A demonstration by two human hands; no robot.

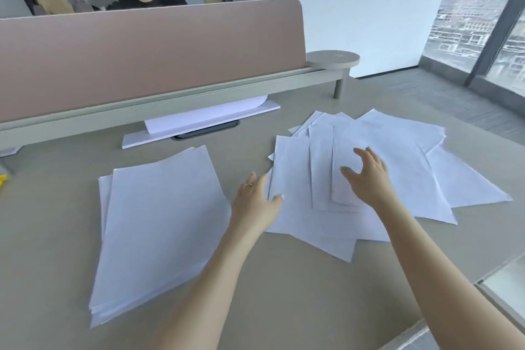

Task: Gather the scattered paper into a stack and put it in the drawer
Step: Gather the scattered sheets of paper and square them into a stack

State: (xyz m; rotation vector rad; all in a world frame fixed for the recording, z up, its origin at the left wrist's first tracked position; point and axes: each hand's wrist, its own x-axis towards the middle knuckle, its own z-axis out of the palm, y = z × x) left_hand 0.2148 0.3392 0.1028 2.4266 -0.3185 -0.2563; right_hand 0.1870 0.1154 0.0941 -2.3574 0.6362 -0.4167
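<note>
A gathered stack of white paper lies on the desk at the left. To its right, several loose white sheets lie fanned and overlapping. My left hand rests at the left edge of the loose sheets, thumb on the nearest sheet, a ring on one finger. Over the middle of the loose sheets hovers my right hand, fingers spread and curved, holding nothing. No drawer is in view.
A pink divider panel runs along the back of the grey desk. A person with a white headset sits behind it. A white tray with a curled sheet lies under the divider. The desk's edge is at the right, near a window.
</note>
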